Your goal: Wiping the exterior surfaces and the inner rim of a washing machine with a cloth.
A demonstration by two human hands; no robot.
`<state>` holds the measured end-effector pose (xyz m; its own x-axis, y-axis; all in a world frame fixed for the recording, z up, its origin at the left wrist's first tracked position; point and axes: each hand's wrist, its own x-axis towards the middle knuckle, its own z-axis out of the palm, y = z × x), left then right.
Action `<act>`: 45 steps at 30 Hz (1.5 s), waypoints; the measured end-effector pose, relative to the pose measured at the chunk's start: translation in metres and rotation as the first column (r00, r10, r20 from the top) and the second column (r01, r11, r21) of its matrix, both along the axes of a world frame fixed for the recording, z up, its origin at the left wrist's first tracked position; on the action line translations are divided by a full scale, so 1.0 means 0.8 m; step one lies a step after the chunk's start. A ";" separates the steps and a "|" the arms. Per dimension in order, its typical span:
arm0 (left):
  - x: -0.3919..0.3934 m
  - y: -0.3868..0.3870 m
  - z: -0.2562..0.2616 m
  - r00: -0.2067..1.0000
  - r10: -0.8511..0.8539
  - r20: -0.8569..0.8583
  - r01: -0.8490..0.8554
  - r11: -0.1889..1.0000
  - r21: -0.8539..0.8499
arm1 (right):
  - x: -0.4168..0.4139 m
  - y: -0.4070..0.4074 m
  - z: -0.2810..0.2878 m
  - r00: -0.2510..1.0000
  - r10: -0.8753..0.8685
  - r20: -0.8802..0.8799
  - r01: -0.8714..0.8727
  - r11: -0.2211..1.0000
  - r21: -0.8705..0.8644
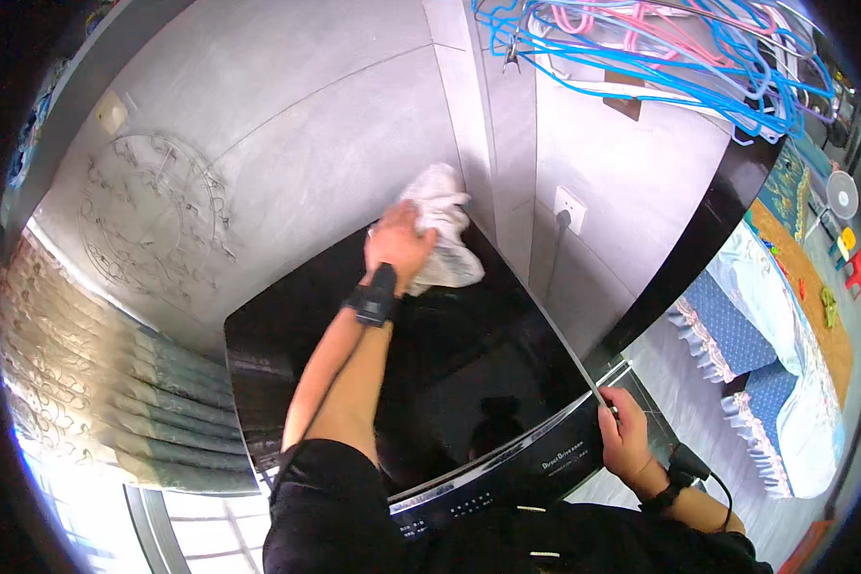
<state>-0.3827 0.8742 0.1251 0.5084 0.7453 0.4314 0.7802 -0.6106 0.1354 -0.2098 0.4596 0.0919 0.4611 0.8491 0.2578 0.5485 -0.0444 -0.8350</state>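
A washing machine with a glossy black top (473,351) stands before me in the corner. My left hand (400,244) lies on a crumpled whitish cloth (448,265) at the machine's back corner; part of the cloth rises against the grey wall. The fingers are partly hidden in its folds, and whether they grip it does not show. At the front right corner my right hand (623,430) has its fingers curled at the machine's edge, the thumb near the front panel. Both wrists wear black straps with cables.
Blue and pink hangers (660,72) hang at the upper right. A plug sits in a wall socket (571,210), its cord running down behind the machine. Curtains (179,402) hang at the left. A covered table (775,323) with small things on it stands at the right.
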 end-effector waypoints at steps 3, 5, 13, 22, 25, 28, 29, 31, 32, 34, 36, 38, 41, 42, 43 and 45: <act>-0.106 0.047 0.003 0.969 0.245 -0.040 -0.248 0.954 -0.168 | 0.002 0.002 0.006 1.000 -0.003 -0.011 0.003 0.999 -0.047; -0.197 0.055 0.003 0.922 0.373 -0.105 -0.386 0.903 -0.187 | -0.001 -0.003 0.001 0.997 -0.034 -0.064 0.029 0.997 -0.076; -0.420 -0.095 -0.007 0.971 0.241 -0.002 -0.241 0.970 -0.026 | 0.009 0.000 -0.018 0.999 0.024 -0.033 -0.025 0.998 -0.059; -0.462 -0.317 -0.008 0.987 0.155 0.037 -0.152 0.986 -0.070 | 0.004 0.002 -0.032 0.999 -0.014 -0.048 0.014 1.000 0.003; -0.464 -0.358 -0.003 0.991 0.135 0.001 -0.134 0.987 -0.085 | 0.005 -0.002 -0.029 0.991 -0.033 0.132 0.039 0.998 -0.044; -0.448 -0.362 0.004 0.982 0.177 -0.067 -0.178 0.984 -0.017 | -0.006 0.000 -0.021 0.986 -0.051 0.160 0.056 0.998 -0.024; -0.438 -0.359 0.007 0.981 0.167 -0.102 -0.169 0.985 -0.016 | -0.010 -0.001 -0.022 0.984 -0.068 0.163 0.068 0.998 0.002; -0.396 -0.344 0.010 0.983 0.099 -0.153 -0.101 0.995 -0.004 | 0.001 -0.001 -0.038 0.988 -0.068 0.137 0.062 0.997 0.046; -0.367 -0.341 0.010 0.983 0.053 -0.174 -0.053 0.999 0.003 | -0.002 -0.001 -0.038 0.989 -0.091 0.120 0.090 0.996 0.015; -0.291 -0.335 0.013 0.976 -0.105 -0.192 0.093 0.993 -0.070 | -0.002 -0.004 -0.035 0.985 -0.109 0.131 0.105 0.994 0.033; -0.209 -0.335 0.016 0.946 -0.261 -0.195 0.237 0.962 -0.136 | -0.007 -0.004 -0.028 0.990 -0.100 0.101 0.096 0.994 0.045; -0.128 -0.333 0.019 0.905 -0.415 -0.098 0.404 0.908 -0.108 | -0.007 -0.002 -0.027 0.989 -0.085 0.120 0.078 0.995 0.059; -0.032 -0.322 0.017 0.831 -0.542 -0.121 0.526 0.838 -0.142 | -0.008 -0.001 -0.028 0.993 -0.061 0.104 0.051 0.994 0.096; -0.002 -0.320 0.018 0.809 -0.573 -0.126 0.556 0.818 -0.148 | -0.005 -0.003 -0.031 0.991 -0.075 0.110 0.063 0.992 0.111; 0.022 -0.319 0.021 0.793 -0.599 -0.107 0.580 0.797 -0.168 | -0.002 -0.003 -0.037 0.990 -0.079 0.113 0.066 0.991 0.116; 0.061 -0.312 0.016 0.788 -0.612 -0.063 0.595 0.785 -0.174 | 0.002 -0.006 -0.043 0.988 -0.088 0.123 0.083 0.996 0.045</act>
<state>-0.3338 0.6242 0.1377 0.9116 0.3166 0.2624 0.2728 -0.9431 0.1901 -0.2080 0.4551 0.0577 0.4937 0.7959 0.3504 0.6443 -0.0642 -0.7620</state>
